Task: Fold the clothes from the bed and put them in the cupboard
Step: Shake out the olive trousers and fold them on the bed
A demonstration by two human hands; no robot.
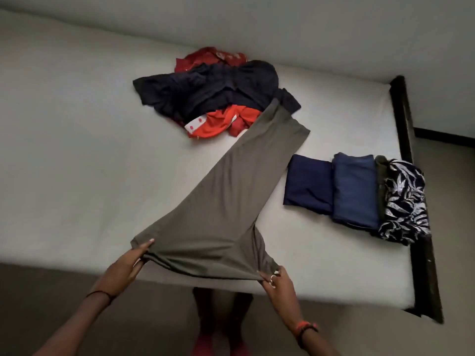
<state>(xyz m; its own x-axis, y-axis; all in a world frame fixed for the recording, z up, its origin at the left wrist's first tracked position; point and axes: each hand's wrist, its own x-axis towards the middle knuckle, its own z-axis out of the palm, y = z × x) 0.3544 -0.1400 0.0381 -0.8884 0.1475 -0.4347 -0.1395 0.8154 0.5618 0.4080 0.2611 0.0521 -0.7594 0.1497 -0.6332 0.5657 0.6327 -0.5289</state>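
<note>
left hand (pixel 129 260), right hand (pixel 276 281): each pinching grey trousers (pixel 231 188) waistband | risk: far hem snags unfolded pile (pixel 216 96), drags it.

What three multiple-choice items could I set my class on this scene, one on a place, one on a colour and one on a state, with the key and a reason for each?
1. Where do the folded clothes lie?
A. on the floor
B. on the right side of the bed
C. in a basket

2. What colour are the trousers that the left hand and right hand hold?
A. red
B. white
C. grey

3. In what state is the dark and red pile?
A. crumpled
B. folded
C. rolled

Key:
1 B: they sit in a row by the bed's right edge.
2 C: both hands pinch the top of a grey garment.
3 A: it lies in a loose heap with no neat edges.
</note>
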